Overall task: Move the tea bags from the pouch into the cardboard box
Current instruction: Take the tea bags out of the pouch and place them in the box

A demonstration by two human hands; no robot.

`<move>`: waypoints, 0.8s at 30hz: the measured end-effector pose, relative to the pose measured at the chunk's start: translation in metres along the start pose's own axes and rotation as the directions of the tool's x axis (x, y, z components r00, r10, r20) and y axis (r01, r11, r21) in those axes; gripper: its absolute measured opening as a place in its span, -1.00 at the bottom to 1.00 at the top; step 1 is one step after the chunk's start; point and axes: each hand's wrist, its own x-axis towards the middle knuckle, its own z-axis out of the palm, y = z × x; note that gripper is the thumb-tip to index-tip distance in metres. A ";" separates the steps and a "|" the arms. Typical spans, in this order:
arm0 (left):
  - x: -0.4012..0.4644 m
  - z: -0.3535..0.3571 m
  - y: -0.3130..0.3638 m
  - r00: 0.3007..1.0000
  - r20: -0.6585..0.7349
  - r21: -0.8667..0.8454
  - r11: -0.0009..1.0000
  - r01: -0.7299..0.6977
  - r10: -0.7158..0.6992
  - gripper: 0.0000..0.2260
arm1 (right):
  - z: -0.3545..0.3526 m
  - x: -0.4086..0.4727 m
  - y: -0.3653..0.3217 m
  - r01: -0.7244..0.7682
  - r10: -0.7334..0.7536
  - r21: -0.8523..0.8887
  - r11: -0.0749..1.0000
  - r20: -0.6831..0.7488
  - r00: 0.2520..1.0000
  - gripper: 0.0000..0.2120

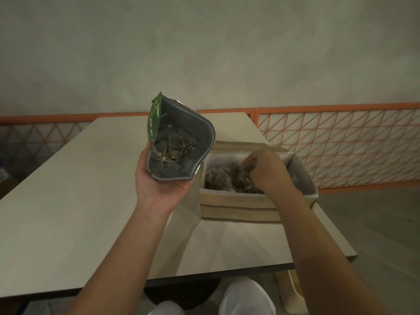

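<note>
The pouch (179, 142) is showing a glossy green plastic outside and a dull grey foil-like lining. The cardboard box (238, 204) is looking matt, brown and papery, the bench (68, 189) smooth and pale, the tea bags (219, 178) fine mesh.

Left hand (159, 185) grips open pouch (181, 137) above counter (68, 189), tea bags (175, 148) visible inside. Right hand (266, 173) reaches into box (238, 201), fingers curled among tea bags there. Box sits at counter's right edge, orange railing (341, 144) behind.
</note>
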 end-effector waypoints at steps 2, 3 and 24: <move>0.001 -0.001 0.000 1.000 0.004 -0.005 1.000 0.002 -0.002 -0.57 | 0.000 0.001 0.008 0.044 -0.040 0.026 0.999 -0.151 0.988 -0.70; 0.001 -0.001 0.000 1.000 0.010 -0.004 1.000 0.001 -0.001 -0.57 | 0.002 0.003 0.013 0.071 -0.065 0.025 0.997 -0.176 0.982 -0.73; 0.006 -0.004 0.000 0.999 0.026 0.038 0.999 -0.024 0.023 -0.56 | -0.007 -0.045 -0.050 0.528 -0.405 0.305 0.793 -0.382 0.830 -0.92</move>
